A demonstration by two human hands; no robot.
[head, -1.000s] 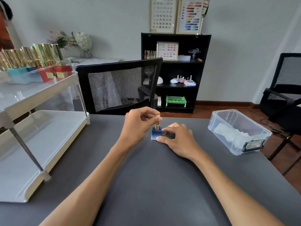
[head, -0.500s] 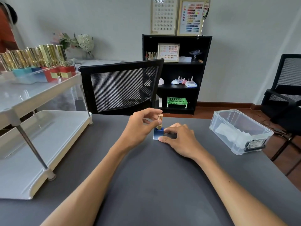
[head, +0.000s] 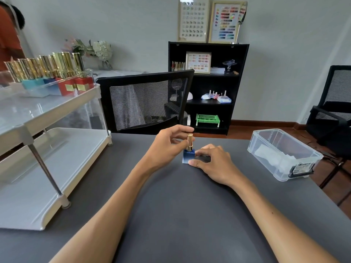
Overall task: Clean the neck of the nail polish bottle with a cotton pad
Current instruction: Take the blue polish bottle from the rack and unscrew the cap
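A small blue square nail polish bottle [head: 188, 156] with a tall gold cap [head: 189, 141] stands upright on the dark grey table [head: 180, 215]. My right hand [head: 214, 164] pinches the bottle's base between thumb and forefinger. My left hand [head: 167, 147] curls around the gold cap, its fingertips touching the cap near the top. White cotton pads [head: 273, 158] lie inside a clear plastic box [head: 284, 150] at the table's right side.
A white two-tier trolley [head: 47, 149] at the left carries several gold-capped polish bottles [head: 57, 73]. A black mesh chair [head: 146, 103] stands behind the table, another black chair [head: 334, 109] at the far right. A black shelf [head: 209, 88] stands against the wall. A person in orange [head: 8, 35] is at the far left.
The view has shifted slightly. My left fingers have turned on the gold cap, which now shows more. The bottle stays in place under my right hand.
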